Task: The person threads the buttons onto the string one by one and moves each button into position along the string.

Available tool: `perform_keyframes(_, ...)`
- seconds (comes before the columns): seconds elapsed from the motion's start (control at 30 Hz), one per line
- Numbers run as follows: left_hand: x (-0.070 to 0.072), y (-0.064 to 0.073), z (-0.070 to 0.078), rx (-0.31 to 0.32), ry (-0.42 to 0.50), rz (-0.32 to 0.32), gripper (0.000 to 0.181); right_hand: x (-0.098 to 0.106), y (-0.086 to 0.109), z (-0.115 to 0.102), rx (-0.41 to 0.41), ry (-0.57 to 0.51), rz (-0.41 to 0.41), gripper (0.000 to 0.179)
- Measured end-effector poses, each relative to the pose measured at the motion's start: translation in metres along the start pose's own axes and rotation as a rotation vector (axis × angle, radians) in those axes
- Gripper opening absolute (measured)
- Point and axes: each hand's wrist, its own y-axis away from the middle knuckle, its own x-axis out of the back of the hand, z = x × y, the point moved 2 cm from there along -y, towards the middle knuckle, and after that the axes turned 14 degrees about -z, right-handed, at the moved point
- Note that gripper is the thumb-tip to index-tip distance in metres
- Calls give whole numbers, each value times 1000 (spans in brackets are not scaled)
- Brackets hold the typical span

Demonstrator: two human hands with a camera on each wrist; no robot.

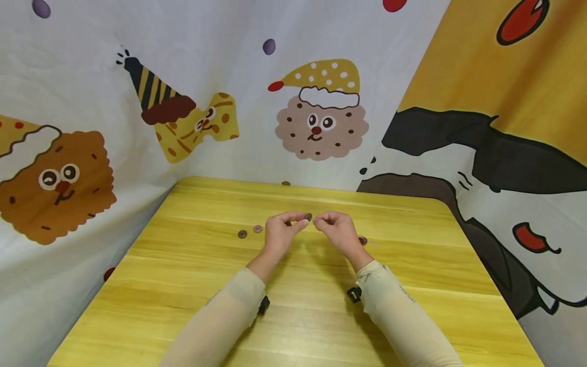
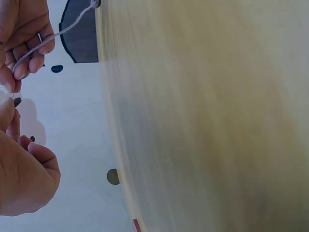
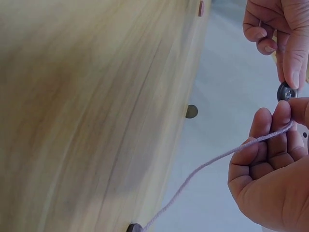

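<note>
Between the thumb and index finger of my left hand (image 1: 281, 233) is a dark button (image 3: 287, 92) with small holes, its edge turned up above the table. My right hand (image 1: 340, 232) is close beside it and pinches one end of a lilac string (image 3: 207, 164). In the right wrist view those pinching fingertips are right at the button's rim. From there the string runs across the right palm and down to a dark button (image 3: 134, 227) at the tabletop, seen in the head view beside the right wrist. The string's very tip is hidden by the fingers.
Left of my left hand, a brown button (image 1: 242, 234) and a pinkish button (image 1: 258, 229) lie on the yellow wood-grain table (image 1: 302, 316). A white curtain (image 1: 247, 25) with cartoon prints hangs behind the table's far edge and along its sides.
</note>
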Motion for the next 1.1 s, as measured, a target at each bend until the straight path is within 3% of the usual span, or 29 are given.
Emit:
perform_keyframes(0.5, -5, 2, 5, -68, -72, 0, 13, -2, -1, 3, -4, 4, -6, 27)
perform_keyframes(0.8, -11, 1, 2, -98, -91, -47, 12, 1, 1, 8, -25, 8, -7, 28)
perform_keyframes(1.1, -10, 2, -1, -69, -99, -96, 13, 1, -3, 11, 46, 35, -115, 25)
